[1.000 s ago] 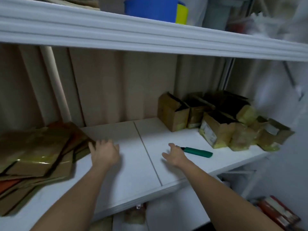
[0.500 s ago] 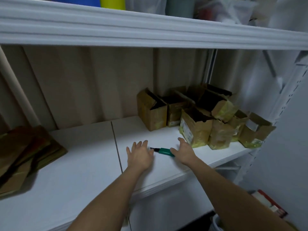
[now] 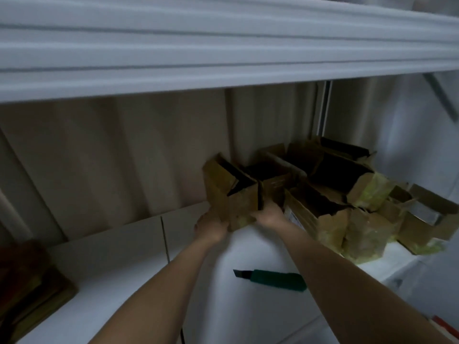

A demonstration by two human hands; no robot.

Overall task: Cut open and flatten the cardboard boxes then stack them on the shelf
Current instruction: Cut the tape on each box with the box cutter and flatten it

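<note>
Several boxes [image 3: 330, 209] crowding, cutter [image 3: 273, 279] seemingly nearby

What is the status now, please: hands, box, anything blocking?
Left hand and right hand grip the leftmost box. Box upright, uncut. Green utility knife on shelf, untouched. Other boxes crowd its right side.

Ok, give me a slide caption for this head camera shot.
Both hands, left and right, grasp the leftmost cardboard box; green cutter lies on the shelf.

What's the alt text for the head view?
Both hands, left and right, grip the leftmost open box on a white shelf. A green knife lies nearer, between the forearms; more boxes crowd the right, flattened cardboard lies left.
</note>
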